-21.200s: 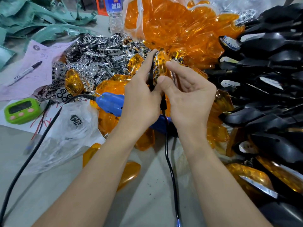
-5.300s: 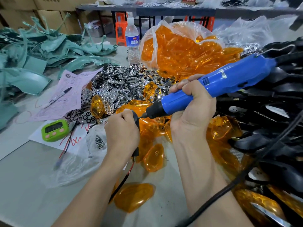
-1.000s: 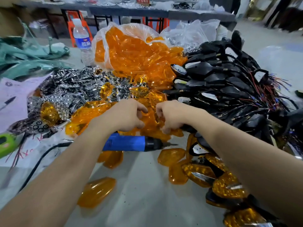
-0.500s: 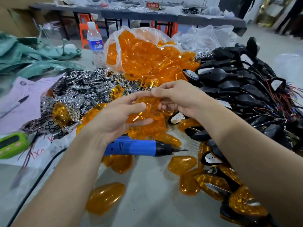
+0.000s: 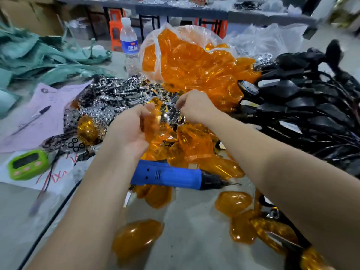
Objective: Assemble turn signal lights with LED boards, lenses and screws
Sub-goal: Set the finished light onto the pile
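Nearest me a loose lens (image 5: 136, 236) lies on the bare counter (image 5: 194, 240). Just beyond it is the blue screwdriver (image 5: 171, 175), flat with its long axis across my view and its bit pointing right, under both forearms and touched by neither.

Above that, the left hand (image 5: 130, 131) is raised off the counter with its grip curled round an amber lens (image 5: 153, 121). The lens stands roughly on edge, facing the gap between the hands.

The right hand (image 5: 194, 108) is a little farther out, just right of that lens, knuckles up and fingertips dipped into the near edge of the chrome pieces (image 5: 116, 98). Motion blur hides the tips, so I cannot tell whether that grip has closed on one.

The next move, as I judge it, turns on this: the insert lies forward and to the right of the held lens, so the right hand is the nearer one and should bring a piece back leftward to meet it.

Farther off, the bag of lenses (image 5: 187, 59) sits behind the chrome pile, and the black housings (image 5: 302, 106) are heaped to the right.
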`<state>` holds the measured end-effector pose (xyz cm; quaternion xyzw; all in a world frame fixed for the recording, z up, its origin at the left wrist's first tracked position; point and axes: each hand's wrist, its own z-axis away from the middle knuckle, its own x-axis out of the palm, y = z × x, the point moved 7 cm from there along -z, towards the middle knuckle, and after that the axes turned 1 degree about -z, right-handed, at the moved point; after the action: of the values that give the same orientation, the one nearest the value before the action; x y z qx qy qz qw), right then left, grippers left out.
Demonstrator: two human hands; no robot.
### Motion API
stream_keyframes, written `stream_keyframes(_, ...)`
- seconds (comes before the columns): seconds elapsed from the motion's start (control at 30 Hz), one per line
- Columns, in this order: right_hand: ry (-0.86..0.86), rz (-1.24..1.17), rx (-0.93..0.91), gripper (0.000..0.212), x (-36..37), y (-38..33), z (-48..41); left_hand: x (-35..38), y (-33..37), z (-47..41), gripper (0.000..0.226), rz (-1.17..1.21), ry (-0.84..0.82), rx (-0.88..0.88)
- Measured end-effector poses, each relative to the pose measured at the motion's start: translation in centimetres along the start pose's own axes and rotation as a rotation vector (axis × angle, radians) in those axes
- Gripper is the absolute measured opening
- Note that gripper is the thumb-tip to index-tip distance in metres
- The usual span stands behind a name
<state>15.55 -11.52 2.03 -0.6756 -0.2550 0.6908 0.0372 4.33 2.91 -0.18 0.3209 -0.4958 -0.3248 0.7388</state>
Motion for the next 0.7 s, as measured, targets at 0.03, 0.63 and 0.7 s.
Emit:
stream_keyframes(0.03,-0.026,0.146,-0.043,0.031,1.1,-0.6,-0.6,-0.2,0.1,-0.2,0.032,-0.053,0.011,0.007)
stream_keyframes(0.63,0.296,-0.792,0.162,0.008,-3.0,0.3,5.3,-1.2,-0.8,1.0,0.012,-0.149,-0.017,0.105)
stream_keyframes(0.7,0.355,-0.790,0.175,0.013,-2.7,0.1,8.5,-0.9,-1.1,2.0,0.018,-0.144,-0.055,0.173)
